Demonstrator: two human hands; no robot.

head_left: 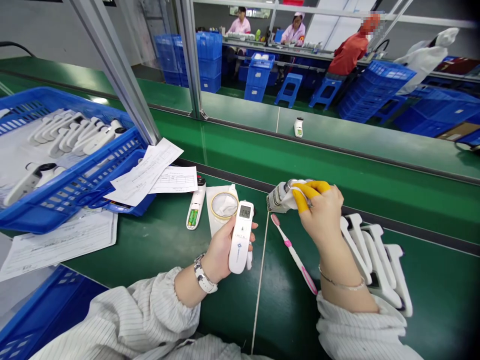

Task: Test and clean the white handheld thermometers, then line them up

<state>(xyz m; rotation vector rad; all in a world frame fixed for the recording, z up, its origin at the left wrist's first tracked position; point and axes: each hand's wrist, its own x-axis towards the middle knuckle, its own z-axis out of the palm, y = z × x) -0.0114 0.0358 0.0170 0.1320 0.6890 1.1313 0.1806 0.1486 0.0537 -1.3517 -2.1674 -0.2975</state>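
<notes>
My left hand (221, 250) is closed around a white handheld thermometer (241, 235), held upright with its small display facing me. My right hand (320, 212), with yellow finger cots on two fingertips, pinches a white cloth (287, 198) against a small bottle (275, 197) lying on the green bench. A pink toothbrush (294, 255) lies between my hands. A row of white thermometers (378, 262) lies under and beside my right wrist.
A blue crate (56, 200) with several white thermometers sits at the left, papers (150, 175) draped over its edge. An opened thermometer showing batteries (195, 205) and a tape roll (224, 205) lie ahead. One unit (298, 127) stands on the conveyor. Other people work at the far bench.
</notes>
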